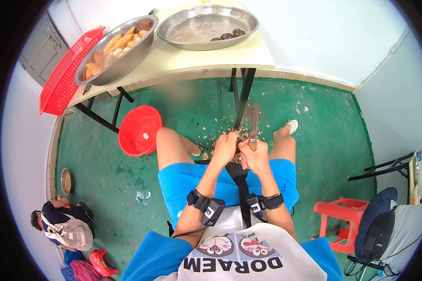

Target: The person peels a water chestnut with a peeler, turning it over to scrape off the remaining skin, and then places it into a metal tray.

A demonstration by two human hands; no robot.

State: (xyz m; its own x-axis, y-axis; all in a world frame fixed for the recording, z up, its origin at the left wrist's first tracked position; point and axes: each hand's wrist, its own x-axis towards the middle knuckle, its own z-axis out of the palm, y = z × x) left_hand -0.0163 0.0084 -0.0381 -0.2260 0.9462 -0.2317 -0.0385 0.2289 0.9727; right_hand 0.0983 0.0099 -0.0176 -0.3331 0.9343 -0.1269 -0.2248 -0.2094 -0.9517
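My left hand (225, 147) is closed in front of my lap, against a dark brown lump (239, 141) that is mostly hidden between my hands. In my right hand (256, 158), just beside it, is a knife (254, 125) with a wooden handle; its narrow blade points up and away from me. Pale and dark peelings (211, 139) are scattered over the floor below both hands. On the table, a shallow metal tray (185, 33) holds a few similar dark brown lumps (227, 35). A deep metal basin (126, 63) contains peeled orange and whitish roots (119, 43).
The table (211, 58) stands ahead on black legs. A red plastic basin (138, 129) is on the green floor by my left knee. A red basket (70, 70) leans at the table's left. One person (68, 225) sits at left; a red stool (340, 213) and another person (410, 234) are right.
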